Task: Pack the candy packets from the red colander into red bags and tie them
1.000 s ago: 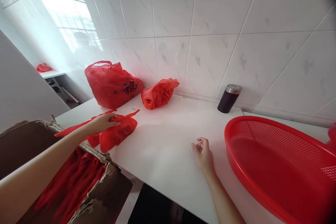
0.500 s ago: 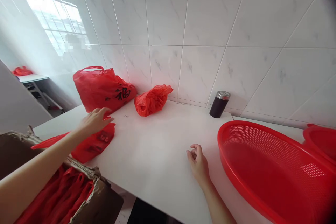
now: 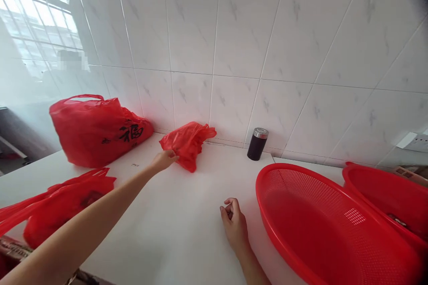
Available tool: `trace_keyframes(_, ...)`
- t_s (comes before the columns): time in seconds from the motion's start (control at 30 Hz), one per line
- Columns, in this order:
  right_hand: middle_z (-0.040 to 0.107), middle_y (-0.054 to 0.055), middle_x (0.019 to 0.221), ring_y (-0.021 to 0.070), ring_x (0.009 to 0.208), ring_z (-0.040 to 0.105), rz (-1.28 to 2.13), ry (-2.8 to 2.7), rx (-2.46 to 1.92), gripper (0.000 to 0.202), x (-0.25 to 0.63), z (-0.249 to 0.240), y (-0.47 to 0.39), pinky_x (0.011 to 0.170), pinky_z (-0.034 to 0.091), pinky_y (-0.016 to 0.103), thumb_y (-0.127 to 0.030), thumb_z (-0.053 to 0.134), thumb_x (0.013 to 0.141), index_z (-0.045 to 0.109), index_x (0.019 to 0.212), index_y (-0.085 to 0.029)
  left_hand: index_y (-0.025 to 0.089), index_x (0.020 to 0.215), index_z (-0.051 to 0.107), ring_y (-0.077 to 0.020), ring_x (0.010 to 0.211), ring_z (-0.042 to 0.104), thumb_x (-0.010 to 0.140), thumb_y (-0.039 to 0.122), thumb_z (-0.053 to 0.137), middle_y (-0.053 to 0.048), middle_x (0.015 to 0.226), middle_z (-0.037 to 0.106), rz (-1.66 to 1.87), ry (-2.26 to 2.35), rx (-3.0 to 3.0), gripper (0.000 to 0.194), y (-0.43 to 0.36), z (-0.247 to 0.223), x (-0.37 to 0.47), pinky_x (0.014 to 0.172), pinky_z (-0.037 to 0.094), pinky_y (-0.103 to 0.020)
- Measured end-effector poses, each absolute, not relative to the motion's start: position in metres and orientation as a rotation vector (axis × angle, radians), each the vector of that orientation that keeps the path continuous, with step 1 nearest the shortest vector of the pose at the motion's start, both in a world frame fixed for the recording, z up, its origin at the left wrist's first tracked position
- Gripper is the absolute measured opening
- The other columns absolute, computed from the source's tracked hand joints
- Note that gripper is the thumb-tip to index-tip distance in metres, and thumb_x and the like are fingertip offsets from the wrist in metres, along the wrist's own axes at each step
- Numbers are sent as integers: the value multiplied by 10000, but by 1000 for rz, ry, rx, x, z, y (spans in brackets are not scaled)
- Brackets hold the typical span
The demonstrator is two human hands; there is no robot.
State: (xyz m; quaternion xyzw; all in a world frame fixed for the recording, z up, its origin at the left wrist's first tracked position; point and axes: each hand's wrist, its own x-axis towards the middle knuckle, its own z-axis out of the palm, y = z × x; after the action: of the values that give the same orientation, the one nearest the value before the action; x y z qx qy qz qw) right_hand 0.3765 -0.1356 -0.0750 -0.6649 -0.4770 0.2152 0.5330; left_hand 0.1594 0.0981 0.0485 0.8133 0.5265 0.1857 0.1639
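Bag (image 3: 187, 142), red, crumpled, just beyond left hand (image 3: 163, 160), near side pinched.

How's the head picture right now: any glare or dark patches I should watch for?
Head view: a bright window reflection glares off the tiled wall, upper left; the top-right corner darkens to black; a pixelated block hides a patch near the glare; left hand and crumpled red bag are readable.

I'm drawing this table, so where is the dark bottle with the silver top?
In the head view, the dark bottle stands right of centre, near the tiled wall, just behind the nearer red basket.
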Motion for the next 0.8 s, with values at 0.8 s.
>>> trace_keyframes(0.8,477,-12,728,130,625,445,86,-1048,-1323,108,373,-61,-145,579,413,248,-290,452,931,485,860,-216,155,1052,578,-71,488,450,861,240,575,37,685,543,483,1294,1621,209,104,14,187,435,348,-191)
